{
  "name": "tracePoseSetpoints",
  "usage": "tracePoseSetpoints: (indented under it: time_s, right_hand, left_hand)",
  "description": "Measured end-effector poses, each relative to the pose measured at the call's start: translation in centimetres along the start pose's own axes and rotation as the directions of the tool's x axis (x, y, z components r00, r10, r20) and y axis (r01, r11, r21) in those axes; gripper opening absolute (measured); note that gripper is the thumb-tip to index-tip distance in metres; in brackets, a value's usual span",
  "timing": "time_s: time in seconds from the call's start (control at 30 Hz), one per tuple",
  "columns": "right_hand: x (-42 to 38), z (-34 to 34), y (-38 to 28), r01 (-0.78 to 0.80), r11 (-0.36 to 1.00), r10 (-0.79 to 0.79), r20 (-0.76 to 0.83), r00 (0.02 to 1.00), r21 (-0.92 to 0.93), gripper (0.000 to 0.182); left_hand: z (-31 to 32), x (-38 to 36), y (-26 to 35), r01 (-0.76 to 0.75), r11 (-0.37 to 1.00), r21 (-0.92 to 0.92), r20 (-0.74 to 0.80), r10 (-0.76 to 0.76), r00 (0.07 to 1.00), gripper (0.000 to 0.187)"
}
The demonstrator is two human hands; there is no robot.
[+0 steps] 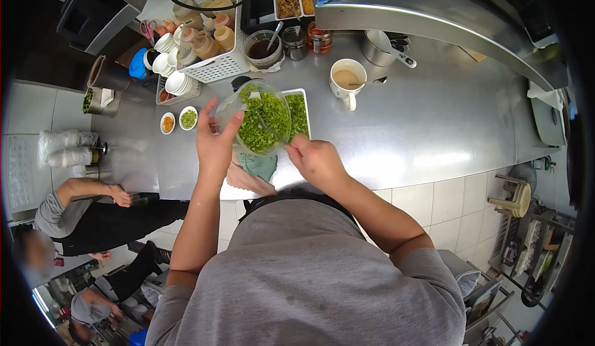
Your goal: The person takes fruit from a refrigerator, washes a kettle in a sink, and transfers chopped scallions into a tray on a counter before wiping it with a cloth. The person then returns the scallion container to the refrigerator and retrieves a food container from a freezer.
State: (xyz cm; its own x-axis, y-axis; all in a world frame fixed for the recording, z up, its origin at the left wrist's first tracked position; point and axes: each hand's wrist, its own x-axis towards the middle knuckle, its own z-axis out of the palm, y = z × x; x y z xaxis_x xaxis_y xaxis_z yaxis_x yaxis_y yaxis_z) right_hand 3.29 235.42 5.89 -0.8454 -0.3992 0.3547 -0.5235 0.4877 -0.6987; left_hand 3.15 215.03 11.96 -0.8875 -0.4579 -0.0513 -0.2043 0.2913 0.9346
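My left hand grips the left side of a clear plastic bowl, thumb at the rim and fingers spread behind it. The bowl is tilted toward me and holds chopped green onions. At the bowl's lower right edge my right hand is closed, apparently on a spoon whose head lies among the green onions; its handle is mostly hidden. Partly behind the bowl is a white tray with more chopped green onions. A green cloth lies just below the bowl, beside a tan shape I cannot identify.
Two small cups with toppings stand left. Behind are a white basket of sauce bottles, a tub of dark sauce and jars. A mug stands right of the tray. Another person is at the left.
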Motion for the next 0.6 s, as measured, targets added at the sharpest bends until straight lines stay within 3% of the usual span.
tracePoseSetpoints:
  time_s: [0.1,0.17,0.27,0.57,0.6]
  right_hand:
    - [0.1,0.8,1.0,0.023,0.999,-0.022,0.018,1.000,-0.046,0.020]
    - [0.1,0.8,1.3,0.031,0.997,-0.029,0.033,0.999,-0.073,0.020]
    - [-0.7,0.2,1.8,0.038,0.993,-0.039,-0.006,0.999,-0.108,0.020]
    - [-1.6,-1.1,0.9,-0.036,0.999,0.036,-0.066,0.997,0.008,0.020]
    - [-1.5,-0.8,0.6,0.020,0.999,-0.019,-0.031,0.999,0.029,0.020]
  left_hand:
    - [0.6,-0.6,0.6,-0.001,1.000,-0.026,0.031,0.002,1.000,0.069]
    - [0.7,-0.9,1.2,-0.054,0.995,0.085,-0.027,0.057,0.998,0.069]
    - [0.4,-0.6,0.8,-0.066,0.993,0.101,-0.056,0.072,0.996,0.070]
    - [0.2,-0.4,0.4,-0.066,0.992,0.105,-0.043,0.071,0.997,0.078]
    - [0.3,-0.3,0.4,-0.067,0.992,0.106,-0.040,0.072,0.997,0.078]
